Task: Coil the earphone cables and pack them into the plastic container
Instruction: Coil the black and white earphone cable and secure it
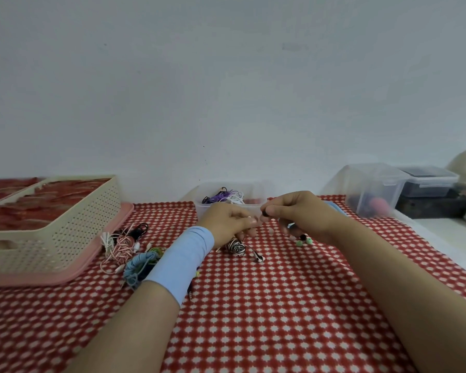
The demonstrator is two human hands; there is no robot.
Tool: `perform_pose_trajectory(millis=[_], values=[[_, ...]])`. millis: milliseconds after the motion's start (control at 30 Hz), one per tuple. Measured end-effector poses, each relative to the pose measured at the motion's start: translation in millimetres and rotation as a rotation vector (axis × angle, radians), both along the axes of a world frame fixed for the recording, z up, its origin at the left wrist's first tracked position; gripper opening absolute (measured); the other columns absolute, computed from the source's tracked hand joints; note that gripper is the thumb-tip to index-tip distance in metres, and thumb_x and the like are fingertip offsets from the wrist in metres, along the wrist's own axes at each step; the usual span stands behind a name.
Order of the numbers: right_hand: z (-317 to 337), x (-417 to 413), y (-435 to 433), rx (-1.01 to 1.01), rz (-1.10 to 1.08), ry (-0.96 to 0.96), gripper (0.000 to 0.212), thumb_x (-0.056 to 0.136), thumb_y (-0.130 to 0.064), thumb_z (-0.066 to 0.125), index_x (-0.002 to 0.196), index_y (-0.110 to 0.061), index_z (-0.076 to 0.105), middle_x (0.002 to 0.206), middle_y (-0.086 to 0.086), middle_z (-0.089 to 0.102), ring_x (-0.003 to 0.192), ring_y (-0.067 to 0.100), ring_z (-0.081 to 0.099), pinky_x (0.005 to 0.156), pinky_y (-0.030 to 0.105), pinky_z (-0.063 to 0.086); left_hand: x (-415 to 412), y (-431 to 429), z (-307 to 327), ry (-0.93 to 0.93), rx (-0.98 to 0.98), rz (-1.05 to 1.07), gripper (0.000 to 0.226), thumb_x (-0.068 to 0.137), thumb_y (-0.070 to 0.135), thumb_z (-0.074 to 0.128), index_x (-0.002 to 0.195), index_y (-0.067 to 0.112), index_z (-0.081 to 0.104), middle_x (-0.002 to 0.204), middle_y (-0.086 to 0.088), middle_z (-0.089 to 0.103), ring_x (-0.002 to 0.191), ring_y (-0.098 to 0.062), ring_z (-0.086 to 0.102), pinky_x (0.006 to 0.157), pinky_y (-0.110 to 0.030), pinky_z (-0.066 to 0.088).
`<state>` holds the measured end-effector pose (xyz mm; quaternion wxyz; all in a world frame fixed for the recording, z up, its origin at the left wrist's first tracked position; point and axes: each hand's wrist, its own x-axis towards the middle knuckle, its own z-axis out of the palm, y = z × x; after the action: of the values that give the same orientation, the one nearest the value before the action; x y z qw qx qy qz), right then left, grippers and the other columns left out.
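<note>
R hand pinches green-tipped earphone at container front rim | L hand fingers curled, grip unclear, striped coil beneath | near cloth open; basket far L

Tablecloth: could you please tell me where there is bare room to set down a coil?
Bare cloth lies between the two forearms, and right of the right forearm toward the cloth's edge. Crowded: between the cream basket and left forearm, where tangled earphones lie, and under the left hand and right hand, with the striped coil and green-tipped earbuds.
</note>
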<state>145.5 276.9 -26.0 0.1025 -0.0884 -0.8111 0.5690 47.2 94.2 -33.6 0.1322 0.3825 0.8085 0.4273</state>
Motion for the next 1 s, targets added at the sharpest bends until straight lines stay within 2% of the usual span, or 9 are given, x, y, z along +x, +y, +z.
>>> perform_pose_trajectory(millis=[133,267,367,433,500,567,667,800,1000], values=[[-2.9,-2.2,-2.2,-0.091,0.052,-0.011,0.017,0.1,-0.017,0.062,0.104,-0.006,0.074,0.086,0.003,0.076,0.051,0.013,0.052,0.043,0.023,0.033,-4.8,-1.7,-0.2,0.0,0.006,0.005,0.019,0.096,0.029,0.06,0.091,0.024,0.078,0.087,0.004,0.075,0.066,0.0,0.06,0.075,-0.021,0.047],[-4.1,-4.5,-6.0,-0.044,0.058,-0.01,0.019,0.097,-0.019,0.067,0.105,-0.005,0.077,0.102,0.016,0.077,0.054,0.015,0.053,0.042,0.02,0.034,-7.2,-1.6,-1.0,-0.048,0.064,-0.017,0.025,0.098,0.015,0.056,0.115,0.024,0.072,0.079,0.002,0.068,0.066,0.001,0.059,0.075,-0.017,0.048],[-4.2,-5.8,-8.7,-0.026,0.016,0.027,0.015,0.096,-0.019,0.068,0.098,-0.008,0.079,0.101,0.014,0.077,0.054,0.014,0.054,0.043,0.021,0.034,-8.0,-2.2,-1.9,-0.081,0.144,0.016,0.026,0.095,0.011,0.061,0.114,0.026,0.072,0.074,0.001,0.066,0.059,0.005,0.058,0.065,-0.009,0.046],[-3.9,-6.0,-11.6,-0.054,0.007,0.041,0.014,0.098,-0.017,0.066,0.095,-0.01,0.077,0.103,0.007,0.078,0.054,0.015,0.053,0.043,0.021,0.034,-8.3,-2.1,-2.6,-0.104,0.155,0.033,0.025,0.093,0.013,0.064,0.115,0.022,0.072,0.077,-0.001,0.07,0.059,0.004,0.06,0.063,-0.01,0.047],[-3.2,-5.7,-14.3,-0.099,0.009,0.05,0.014,0.099,-0.015,0.064,0.095,-0.009,0.076,0.094,-0.009,0.078,0.054,0.017,0.052,0.042,0.02,0.032,-9.3,-1.3,-3.3,-0.101,0.141,0.046,0.025,0.092,0.015,0.066,0.115,0.021,0.072,0.087,-0.008,0.075,0.064,-0.001,0.062,0.066,-0.015,0.048],[-1.9,-5.3,-15.9,-0.123,0.01,0.05,0.014,0.099,-0.014,0.063,0.097,-0.007,0.075,0.084,-0.015,0.076,0.055,0.017,0.052,0.041,0.02,0.031,-9.7,-0.6,-3.9,-0.089,0.128,0.055,0.025,0.091,0.017,0.067,0.115,0.022,0.072,0.095,-0.011,0.075,0.069,-0.005,0.064,0.07,-0.019,0.05],[-1.6,-4.6,-16.0,-0.107,0.01,0.036,0.016,0.1,-0.016,0.063,0.096,-0.008,0.075,0.085,-0.017,0.076,0.055,0.016,0.052,0.042,0.02,0.032,-9.5,0.2,-3.6,-0.098,0.137,0.067,0.023,0.09,0.017,0.068,0.113,0.021,0.072,0.087,-0.007,0.075,0.068,-0.005,0.063,0.069,-0.02,0.052],[-3.1,-4.8,-16.4,-0.102,0.023,0.035,0.017,0.099,-0.018,0.063,0.097,-0.007,0.076,0.087,-0.013,0.077,0.054,0.014,0.054,0.042,0.019,0.035,-10.3,1.4,-5.0,-0.167,0.165,0.064,0.023,0.091,0.018,0.068,0.113,0.02,0.072,0.075,-0.001,0.07,0.07,-0.01,0.062,0.073,-0.024,0.054],[-4.1,-5.2,-16.5,-0.064,0.001,0.072,0.016,0.098,-0.019,0.066,0.097,-0.007,0.077,0.089,0.007,0.078,0.054,0.013,0.057,0.042,0.02,0.039,-11.3,1.2,-8.8,-0.201,0.19,0.058,0.014,0.092,0.025,0.067,0.104,0.026,0.075,0.07,0.004,0.069,0.069,-0.012,0.059,0.074,-0.026,0.054]])
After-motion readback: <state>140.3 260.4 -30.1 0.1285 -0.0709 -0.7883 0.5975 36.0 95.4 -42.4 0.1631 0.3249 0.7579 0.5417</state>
